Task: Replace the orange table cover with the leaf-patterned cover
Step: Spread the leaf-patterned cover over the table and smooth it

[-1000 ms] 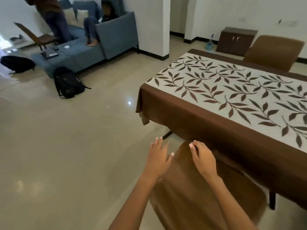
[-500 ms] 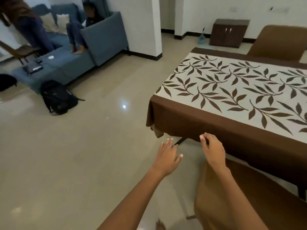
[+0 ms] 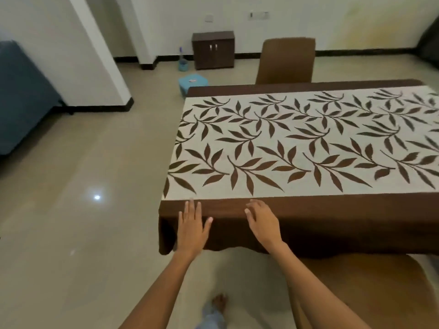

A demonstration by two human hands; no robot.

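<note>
The leaf-patterned cover (image 3: 297,148), cream with brown leaves and a wide brown border, lies spread flat over the table and hangs down its near side. My left hand (image 3: 192,230) rests flat with fingers apart on the brown border near the table's near left corner. My right hand (image 3: 263,222) lies a little to the right on the same border, fingers loosely spread, holding nothing. No orange cover is in view.
A brown chair (image 3: 368,293) stands at the near side under my right arm; another brown chair (image 3: 286,60) is at the far side. A blue stool (image 3: 191,85), a dark cabinet (image 3: 213,49), a white pillar (image 3: 95,55) and a blue sofa (image 3: 21,96) stand around the tiled floor.
My view has turned right and closer to the table. Both hands rose from above the near chair onto the cover's brown border at the table edge.
</note>
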